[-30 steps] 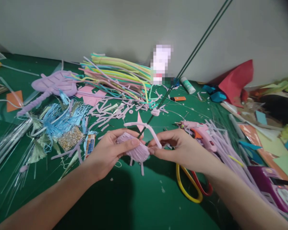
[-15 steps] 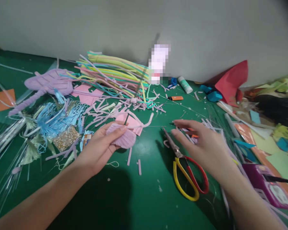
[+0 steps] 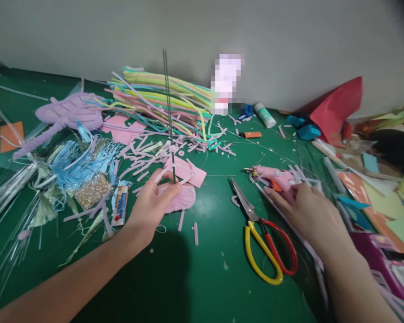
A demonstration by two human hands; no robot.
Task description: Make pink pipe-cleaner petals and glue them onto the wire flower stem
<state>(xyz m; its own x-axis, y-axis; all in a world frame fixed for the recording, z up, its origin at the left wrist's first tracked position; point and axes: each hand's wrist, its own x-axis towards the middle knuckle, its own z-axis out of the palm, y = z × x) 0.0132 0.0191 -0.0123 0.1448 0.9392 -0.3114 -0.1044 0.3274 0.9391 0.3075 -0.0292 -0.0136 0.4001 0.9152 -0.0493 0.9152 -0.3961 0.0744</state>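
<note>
In my left hand [image 3: 151, 202] is a lavender fuzzy oval piece [image 3: 182, 198], apparently made of pipe cleaners, pinched under the thumb. Thin dark wires [image 3: 169, 107] stand nearly upright from between those fingers. My right hand [image 3: 313, 215] is closed around the handle of a pink glue gun [image 3: 274, 175], which lies on the table with its nozzle pointing left. Scissors [image 3: 256, 220] with one yellow and one red handle lie between my hands, blades apart. Behind the oval piece is a pink paper square [image 3: 197, 175].
A bundle of coloured pipe cleaners [image 3: 168, 89] lies against the wall, with lavender offcuts [image 3: 141, 154] before it. Left are a lavender paddle-shaped piece [image 3: 70, 112], blue tassels [image 3: 77, 163] and a bag of gold beads [image 3: 92, 190]. An orange lighter [image 3: 252, 134] and purple device [image 3: 380, 260] are right.
My right hand has moved down and right, from open above the table onto the glue gun. My left hand has tipped the oval piece, and the wires now stand more upright.
</note>
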